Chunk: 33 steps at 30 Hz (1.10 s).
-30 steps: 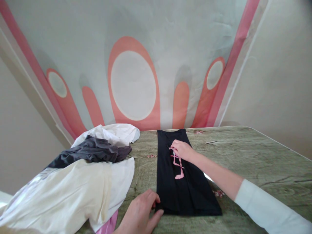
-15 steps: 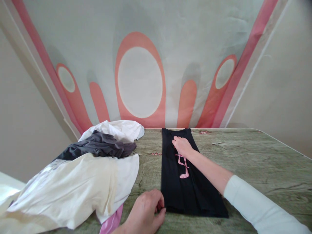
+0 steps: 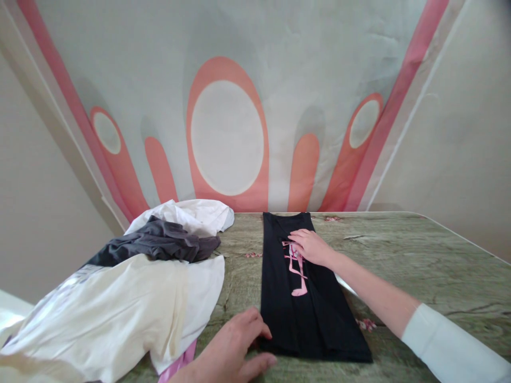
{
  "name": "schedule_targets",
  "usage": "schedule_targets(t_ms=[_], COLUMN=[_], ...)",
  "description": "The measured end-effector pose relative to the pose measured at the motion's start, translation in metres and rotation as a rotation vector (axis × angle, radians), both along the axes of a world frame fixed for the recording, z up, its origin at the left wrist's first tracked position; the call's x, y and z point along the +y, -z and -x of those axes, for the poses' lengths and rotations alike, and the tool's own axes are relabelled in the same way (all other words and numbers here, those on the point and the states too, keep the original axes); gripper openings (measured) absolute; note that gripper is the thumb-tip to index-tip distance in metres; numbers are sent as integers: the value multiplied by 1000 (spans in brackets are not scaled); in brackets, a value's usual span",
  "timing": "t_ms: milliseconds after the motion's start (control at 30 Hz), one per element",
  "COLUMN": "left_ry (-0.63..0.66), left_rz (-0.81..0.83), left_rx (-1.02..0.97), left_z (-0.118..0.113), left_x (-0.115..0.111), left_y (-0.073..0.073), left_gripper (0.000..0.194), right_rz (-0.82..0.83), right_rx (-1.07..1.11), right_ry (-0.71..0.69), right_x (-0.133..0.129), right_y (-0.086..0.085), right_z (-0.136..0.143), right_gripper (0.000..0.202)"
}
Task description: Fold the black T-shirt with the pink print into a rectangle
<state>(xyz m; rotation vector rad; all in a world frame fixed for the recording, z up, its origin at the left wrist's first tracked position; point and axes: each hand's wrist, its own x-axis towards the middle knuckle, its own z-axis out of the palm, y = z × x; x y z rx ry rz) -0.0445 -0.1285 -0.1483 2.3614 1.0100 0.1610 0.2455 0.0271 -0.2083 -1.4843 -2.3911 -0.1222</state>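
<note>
A black garment with a pink printed figure lies folded into a long strip on the table. My right hand rests on its upper part, fingers stretched out flat over the top of the print. By the lower left corner of the garment is my left hand, its fingers apart and thumb out, with nothing held. Its fingertips reach the garment's left edge; whether they press on it I cannot tell.
On the left of the wood-patterned table lies a heap of clothes: a cream shirt, a dark grey garment, a white one and a bit of pink cloth. A wall with coral shapes stands behind.
My right hand has slid right and slightly down over the black garment, and its fingers have spread from a bunched shape. The thumb and fingers of my left hand have parted.
</note>
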Motion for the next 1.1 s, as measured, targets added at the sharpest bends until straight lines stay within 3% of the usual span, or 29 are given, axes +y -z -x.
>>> schedule_targets(t_ms=[33, 167, 300, 433, 500, 633, 800, 967, 1100], left_ry=[23, 59, 81, 180, 227, 261, 241, 236, 207], left_rz=[2, -79, -213, -336, -393, -529, -663, -691, -699], left_rx=[22, 90, 121, 181, 212, 231, 245, 219, 192], left_z=[-1, -13, -33, -43, -42, -38, -39, -35, -31], left_x=[2, 19, 42, 59, 66, 76, 80, 80, 79], left_y=[-3, -12, -7, 24, 46, 80, 92, 87, 88], left_gripper=[12, 23, 31, 60, 68, 60, 47, 43, 48], right_rz=[-2, -14, 48, 97, 174, 335, 390, 281, 188], right_rx=[27, 85, 71, 69, 50, 23, 69, 109, 61], right_ry=[-8, -17, -106, -247, -184, 13, 99, 94, -87], right_x=[3, 27, 50, 67, 79, 115, 151, 145, 124], right_y=[2, 3, 3, 10, 15, 23, 18, 13, 21], right_z=[-7, -23, 1, 46, 61, 72, 71, 51, 37], right_gripper=[35, 40, 42, 45, 51, 69, 69, 56, 48])
